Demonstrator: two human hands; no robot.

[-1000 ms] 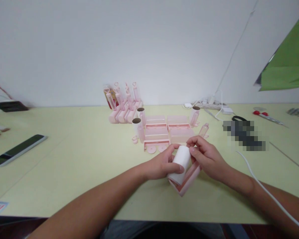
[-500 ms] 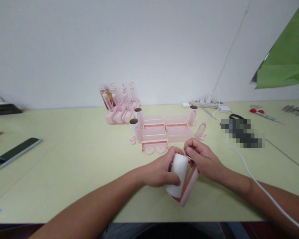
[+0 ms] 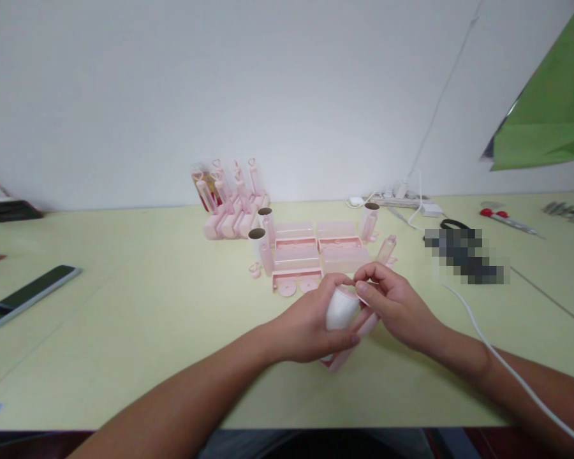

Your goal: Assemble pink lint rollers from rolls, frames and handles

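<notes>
Between my hands (image 3: 396, 306), I see a plain white cylindrical roll (image 3: 340, 312) and a pale pink plastic case (image 3: 367, 326). Beyond them, upright white tubes (image 3: 254, 250) show brown insides, curved plastic covers (image 3: 296, 257) are translucent pink, and open rectangular trays (image 3: 296, 248) opaque pink. I read the worktop (image 3: 148, 319) as pale yellow-green. Left of my hands, a slim white-edged device (image 3: 33, 296) has a blackish face.

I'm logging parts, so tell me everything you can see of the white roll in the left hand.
The white roll is a smooth, matte cylinder, perhaps paper, with a pinkish far end. The left hand grips it, thumb across its near part, hiding some of its side. It is tilted, beside the open pink case; whether the right hand, near its far end, touches it is unclear.
</notes>
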